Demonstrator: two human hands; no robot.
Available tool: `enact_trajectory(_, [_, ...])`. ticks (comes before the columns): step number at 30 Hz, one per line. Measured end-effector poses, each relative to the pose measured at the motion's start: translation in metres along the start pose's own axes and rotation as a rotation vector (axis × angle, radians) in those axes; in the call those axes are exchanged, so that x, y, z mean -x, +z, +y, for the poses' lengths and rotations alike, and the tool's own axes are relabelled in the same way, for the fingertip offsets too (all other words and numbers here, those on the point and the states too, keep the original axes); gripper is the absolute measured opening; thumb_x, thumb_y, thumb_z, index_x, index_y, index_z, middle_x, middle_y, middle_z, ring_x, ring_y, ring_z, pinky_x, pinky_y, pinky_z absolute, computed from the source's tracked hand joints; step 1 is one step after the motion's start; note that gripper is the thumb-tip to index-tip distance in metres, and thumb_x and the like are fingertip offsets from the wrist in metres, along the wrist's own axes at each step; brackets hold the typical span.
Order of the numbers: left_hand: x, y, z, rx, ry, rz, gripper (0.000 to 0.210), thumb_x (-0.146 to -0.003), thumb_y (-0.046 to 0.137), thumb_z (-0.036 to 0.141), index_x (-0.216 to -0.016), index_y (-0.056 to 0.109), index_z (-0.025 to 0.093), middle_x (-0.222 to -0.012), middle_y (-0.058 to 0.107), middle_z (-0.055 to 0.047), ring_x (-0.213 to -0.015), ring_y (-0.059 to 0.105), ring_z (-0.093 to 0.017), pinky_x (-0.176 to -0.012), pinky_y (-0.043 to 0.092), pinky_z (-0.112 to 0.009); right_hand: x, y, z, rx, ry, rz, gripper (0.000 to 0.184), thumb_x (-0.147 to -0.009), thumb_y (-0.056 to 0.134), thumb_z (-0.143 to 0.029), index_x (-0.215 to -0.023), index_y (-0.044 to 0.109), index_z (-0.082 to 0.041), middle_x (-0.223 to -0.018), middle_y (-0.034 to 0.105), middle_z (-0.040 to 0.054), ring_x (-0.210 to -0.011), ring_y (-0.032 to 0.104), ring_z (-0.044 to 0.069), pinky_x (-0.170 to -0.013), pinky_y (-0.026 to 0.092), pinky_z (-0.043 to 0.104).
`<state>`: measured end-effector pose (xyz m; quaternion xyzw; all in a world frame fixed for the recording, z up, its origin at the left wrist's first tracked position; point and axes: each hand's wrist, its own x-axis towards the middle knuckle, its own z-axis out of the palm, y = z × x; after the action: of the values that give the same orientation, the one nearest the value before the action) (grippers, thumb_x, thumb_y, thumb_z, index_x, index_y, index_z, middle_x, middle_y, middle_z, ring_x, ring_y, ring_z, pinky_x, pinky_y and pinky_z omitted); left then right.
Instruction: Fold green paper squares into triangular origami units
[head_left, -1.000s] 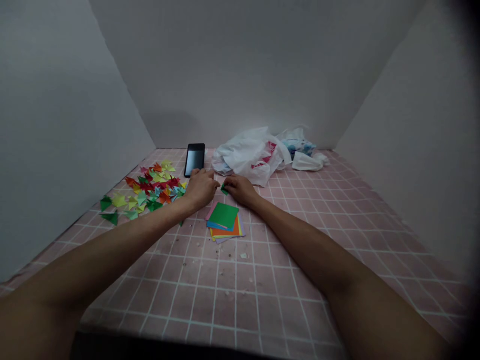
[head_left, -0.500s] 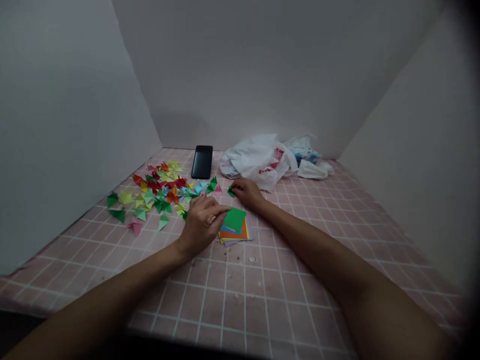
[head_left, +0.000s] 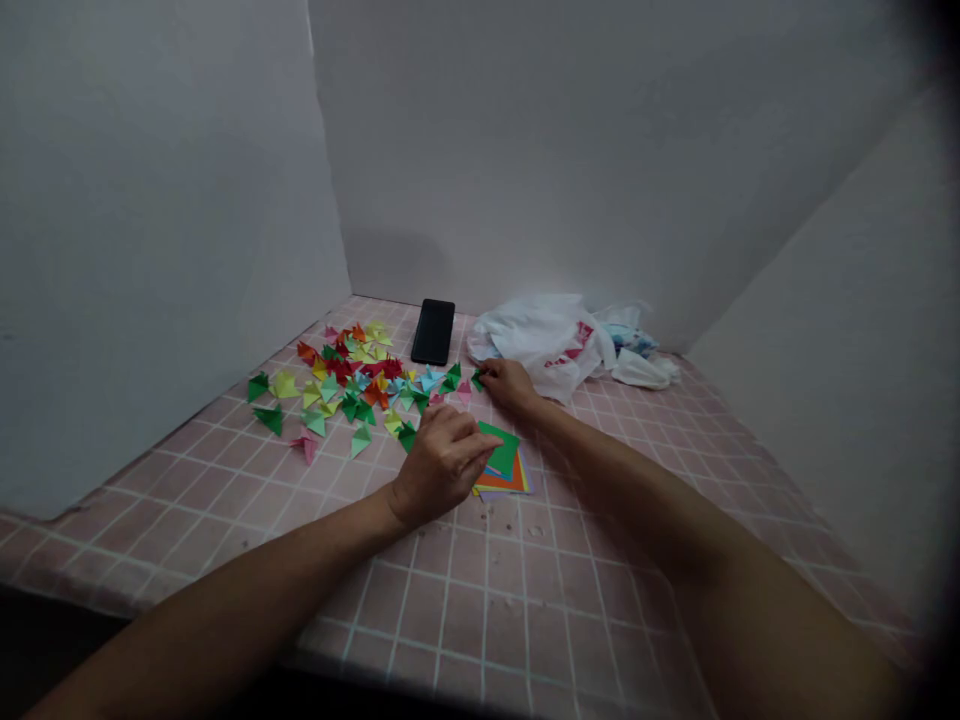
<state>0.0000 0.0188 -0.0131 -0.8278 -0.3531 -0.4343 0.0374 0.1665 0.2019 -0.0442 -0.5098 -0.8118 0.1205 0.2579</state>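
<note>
With its fingertips, my right hand (head_left: 510, 385) pinches a small green origami crane (head_left: 478, 379) at the far side of the paper stack, beside a pink crane (head_left: 465, 391). My left hand (head_left: 444, 462) is closed, thumb and forefinger pressed together over the left edge of the stack; whatever they hold, if anything, is hidden. A green square sheet (head_left: 504, 450) tops that stack, with blue, orange, yellow and purple sheets (head_left: 517, 484) showing beneath. To the left lie several colourful paper cranes (head_left: 360, 439).
A black phone (head_left: 433, 332) lies at the back. Right of it sit a crumpled white plastic bag (head_left: 544, 340) and a smaller blue-white packet (head_left: 634, 342). Pale walls enclose the pink checked tabletop (head_left: 622, 640) on its back and sides.
The whole view has shifted, so everything appears further right. Both hands keep nearly the same pose over the table, the right still pinching the green crane.
</note>
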Motion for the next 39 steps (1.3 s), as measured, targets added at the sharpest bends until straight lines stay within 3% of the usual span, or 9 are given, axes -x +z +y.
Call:
enact_trajectory(5, [0.000, 0.001, -0.007, 0.028, -0.038, -0.077, 0.023, -0.099, 0.053, 0.025, -0.099, 0.076, 0.021, -0.079, 0.066, -0.006, -0.081, 0.059, -0.021, -0.082, 0.046, -0.039, 0.025, -0.021, -0.002, 0.046, 0.037, 0.038, 0.030, -0.085, 0.058, -0.014, -0.112, 0.071, -0.016, -0.092, 0.076, 0.0082, -0.080, 0.065, 0.022, -0.074, 0.046, 0.030])
enact_trajectory(8, [0.002, 0.004, -0.006, 0.084, -0.030, -0.154, 0.023, -0.099, 0.053, 0.023, -0.100, 0.075, 0.019, -0.084, 0.066, -0.008, -0.083, 0.061, -0.021, -0.078, 0.050, -0.035, 0.066, -0.037, -0.006, 0.053, 0.010, 0.029, 0.023, -0.085, 0.062, -0.017, -0.106, 0.071, -0.016, -0.096, 0.074, 0.0097, -0.085, 0.066, 0.023, -0.080, 0.049, 0.033])
enact_trajectory(10, [0.004, 0.007, -0.003, 0.086, -0.054, -0.227, 0.019, -0.097, 0.056, 0.021, -0.102, 0.074, 0.018, -0.093, 0.068, -0.009, -0.091, 0.063, -0.022, -0.083, 0.053, -0.035, 0.101, -0.043, -0.012, 0.043, -0.021, 0.014, 0.019, -0.088, 0.061, -0.021, -0.104, 0.072, -0.017, -0.102, 0.073, 0.0111, -0.092, 0.067, 0.024, -0.084, 0.051, 0.035])
enact_trajectory(13, [0.009, 0.013, 0.004, -0.003, -0.148, -0.352, 0.023, -0.091, 0.065, 0.022, -0.113, 0.071, 0.016, -0.118, 0.067, -0.014, -0.111, 0.061, -0.028, -0.100, 0.051, -0.044, 0.147, -0.043, -0.022, -0.019, -0.171, -0.062, 0.038, -0.090, 0.066, -0.029, -0.126, 0.066, -0.019, -0.133, 0.064, 0.0166, -0.122, 0.061, 0.029, -0.103, 0.048, 0.044])
enact_trajectory(16, [0.013, 0.016, 0.009, -0.052, -0.226, -0.497, 0.036, -0.090, 0.069, 0.030, -0.123, 0.066, 0.014, -0.132, 0.062, -0.019, -0.123, 0.059, -0.033, -0.106, 0.049, -0.049, 0.173, -0.042, -0.029, -0.039, -0.202, -0.151, 0.050, -0.091, 0.068, -0.037, -0.136, 0.061, -0.018, -0.144, 0.057, 0.0192, -0.131, 0.056, 0.032, -0.109, 0.045, 0.050])
enact_trajectory(19, [0.014, 0.017, 0.011, -0.017, -0.222, -0.555, 0.040, -0.090, 0.068, 0.028, -0.128, 0.064, 0.016, -0.133, 0.062, -0.018, -0.123, 0.060, -0.032, -0.106, 0.050, -0.049, 0.181, -0.045, -0.033, -0.044, -0.201, -0.136, 0.044, -0.091, 0.069, -0.035, -0.132, 0.064, -0.020, -0.138, 0.062, 0.0178, -0.126, 0.059, 0.032, -0.107, 0.046, 0.051])
enact_trajectory(25, [0.012, 0.015, 0.004, 0.153, -0.202, -0.519, 0.036, -0.088, 0.070, 0.023, -0.124, 0.066, 0.018, -0.126, 0.064, -0.014, -0.117, 0.063, -0.026, -0.103, 0.053, -0.043, 0.183, -0.064, -0.031, -0.054, -0.181, -0.165, 0.039, -0.085, 0.077, -0.029, -0.122, 0.068, -0.021, -0.124, 0.069, 0.0146, -0.117, 0.062, 0.032, -0.103, 0.047, 0.054])
enact_trajectory(29, [0.008, 0.014, -0.003, 0.138, -0.273, -0.494, 0.047, -0.084, 0.074, 0.022, -0.129, 0.063, 0.020, -0.128, 0.065, -0.013, -0.120, 0.062, -0.028, -0.105, 0.050, -0.046, 0.183, -0.067, -0.024, -0.083, -0.189, -0.174, 0.045, -0.082, 0.079, -0.027, -0.125, 0.067, -0.021, -0.127, 0.067, 0.0145, -0.118, 0.061, 0.031, -0.103, 0.048, 0.052])
enact_trajectory(39, [0.007, 0.017, -0.011, 0.111, -0.209, -0.578, 0.044, -0.086, 0.074, 0.024, -0.127, 0.063, 0.013, -0.116, 0.071, -0.014, -0.108, 0.066, -0.027, -0.098, 0.053, -0.044, 0.186, -0.065, -0.029, -0.058, -0.220, -0.190, 0.025, -0.089, 0.071, -0.025, -0.113, 0.071, -0.020, -0.120, 0.068, 0.0142, -0.114, 0.061, 0.030, -0.104, 0.045, 0.053])
